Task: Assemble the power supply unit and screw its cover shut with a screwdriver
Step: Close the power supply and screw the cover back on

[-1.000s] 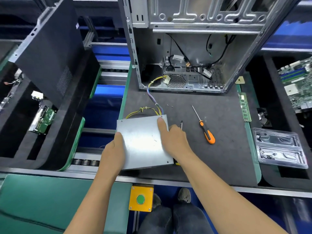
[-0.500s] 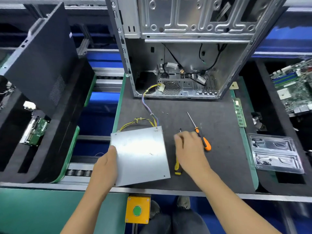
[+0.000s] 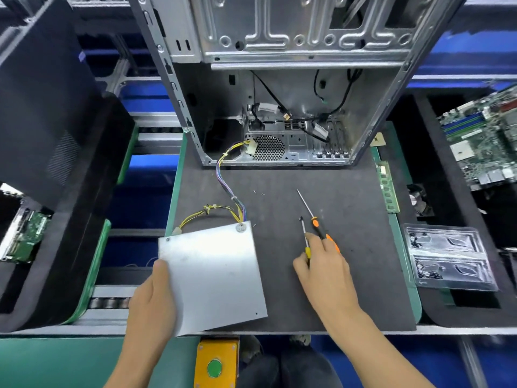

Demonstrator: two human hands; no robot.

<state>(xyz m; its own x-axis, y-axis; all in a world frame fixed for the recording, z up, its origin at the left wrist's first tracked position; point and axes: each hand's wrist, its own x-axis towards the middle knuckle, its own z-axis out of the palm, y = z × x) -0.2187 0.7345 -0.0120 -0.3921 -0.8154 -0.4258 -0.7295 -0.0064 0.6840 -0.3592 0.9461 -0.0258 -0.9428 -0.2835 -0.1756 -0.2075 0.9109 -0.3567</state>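
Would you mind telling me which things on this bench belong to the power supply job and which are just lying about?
Part of the job:
- power supply unit, held by the left hand
- yellow-handled screwdriver under the right hand
- orange-handled screwdriver
- loose screws

Just lying about:
- computer case
- memory stick
- motherboard
- plastic tray
- yellow button box

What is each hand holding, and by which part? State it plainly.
The left hand grips the power supply unit by its left edge. The right hand rests over two screwdriver handles; whether it grips either cannot be told.
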